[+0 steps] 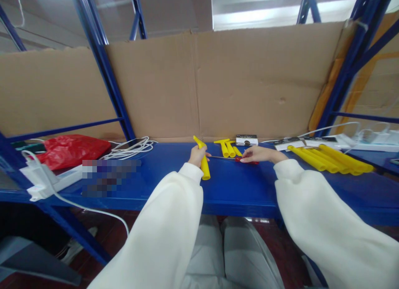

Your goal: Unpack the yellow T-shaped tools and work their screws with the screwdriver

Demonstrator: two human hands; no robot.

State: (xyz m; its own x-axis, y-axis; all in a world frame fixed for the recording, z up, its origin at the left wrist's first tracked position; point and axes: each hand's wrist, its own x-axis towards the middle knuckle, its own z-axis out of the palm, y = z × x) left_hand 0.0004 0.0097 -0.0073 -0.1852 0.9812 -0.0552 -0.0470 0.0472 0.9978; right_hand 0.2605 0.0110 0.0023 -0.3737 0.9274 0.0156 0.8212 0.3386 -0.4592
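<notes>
My left hand (197,155) is wrapped round a yellow T-shaped piece (205,166), held tilted above the blue shelf. In my right hand (254,154) is the red handle of a screwdriver (238,159). Its thin shaft points left toward the yellow piece; whether the tip touches it is hard to tell. Just behind, between the hands, more yellow T-shaped pieces (224,149) lie on the shelf, with a small black and white box (246,140) beside them.
Several yellow tubes (330,159) lie at the right of the blue shelf (240,189). At the left are a red bag (75,150), coiled white cable (132,148) and a white power strip (70,178). Cardboard (249,81) stands behind.
</notes>
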